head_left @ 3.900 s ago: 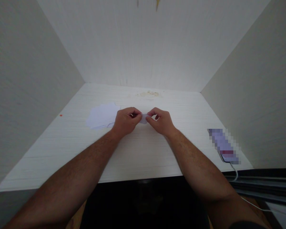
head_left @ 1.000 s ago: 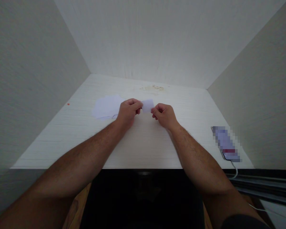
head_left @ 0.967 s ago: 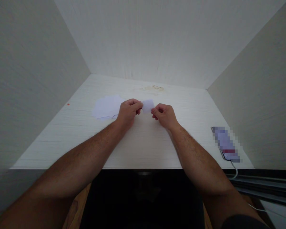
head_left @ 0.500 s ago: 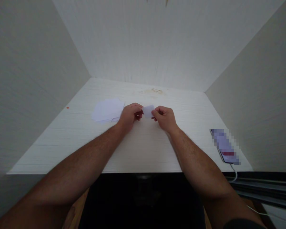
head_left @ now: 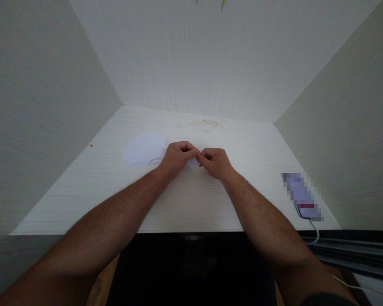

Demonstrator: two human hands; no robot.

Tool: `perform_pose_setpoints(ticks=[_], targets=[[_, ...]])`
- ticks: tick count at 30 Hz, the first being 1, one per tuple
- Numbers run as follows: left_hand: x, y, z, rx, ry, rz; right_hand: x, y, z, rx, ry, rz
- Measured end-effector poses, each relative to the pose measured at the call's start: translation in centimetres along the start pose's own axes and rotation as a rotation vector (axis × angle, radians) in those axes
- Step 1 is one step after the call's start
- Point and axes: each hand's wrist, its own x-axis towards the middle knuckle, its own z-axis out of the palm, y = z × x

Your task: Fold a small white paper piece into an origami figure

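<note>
Close together over the middle of the white table (head_left: 191, 204), both hands pinch a small white piece of paper (head_left: 193, 162). My left hand (head_left: 178, 156) has its thumb and forefinger closed on the upper part of the paper. My right hand (head_left: 216, 162) pinches at the paper's right corner, its fingertips touching those of the left. Most of the paper is hidden behind the fingers; its lower part shows below them. Just left of my left hand, several overlapping white sheets (head_left: 143, 148) lie flat.
A phone (head_left: 301, 195), partly pixelated, lies at the right with a white cable (head_left: 315, 231) running off the front edge. Brownish marks (head_left: 210, 122) show near the back wall. A small orange spot (head_left: 91, 145) is at the left edge.
My hands have come together, fingertips now meeting. The small paper, earlier spread between them, has tilted down and is now mostly covered by the fingers.
</note>
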Motion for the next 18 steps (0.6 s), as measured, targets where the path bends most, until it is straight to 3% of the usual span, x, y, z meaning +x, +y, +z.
perform_pose_setpoints(ticks=[11, 14, 18], targets=[[0.5, -0.3, -0.2, -0.038, 0.127, -0.018, 0.3, -0.5, -0.6, -0.014, -0.018, 0.130], [0.7, -0.1, -0.6, -0.035, 0.054, -0.064, 0.4, -0.1, -0.9, 0.024, -0.042, 0.171], [0.7, 0.3, -1.2, -0.214, -0.122, -0.188, 0.6, 0.6, -1.2, 0.209, -0.108, 0.232]])
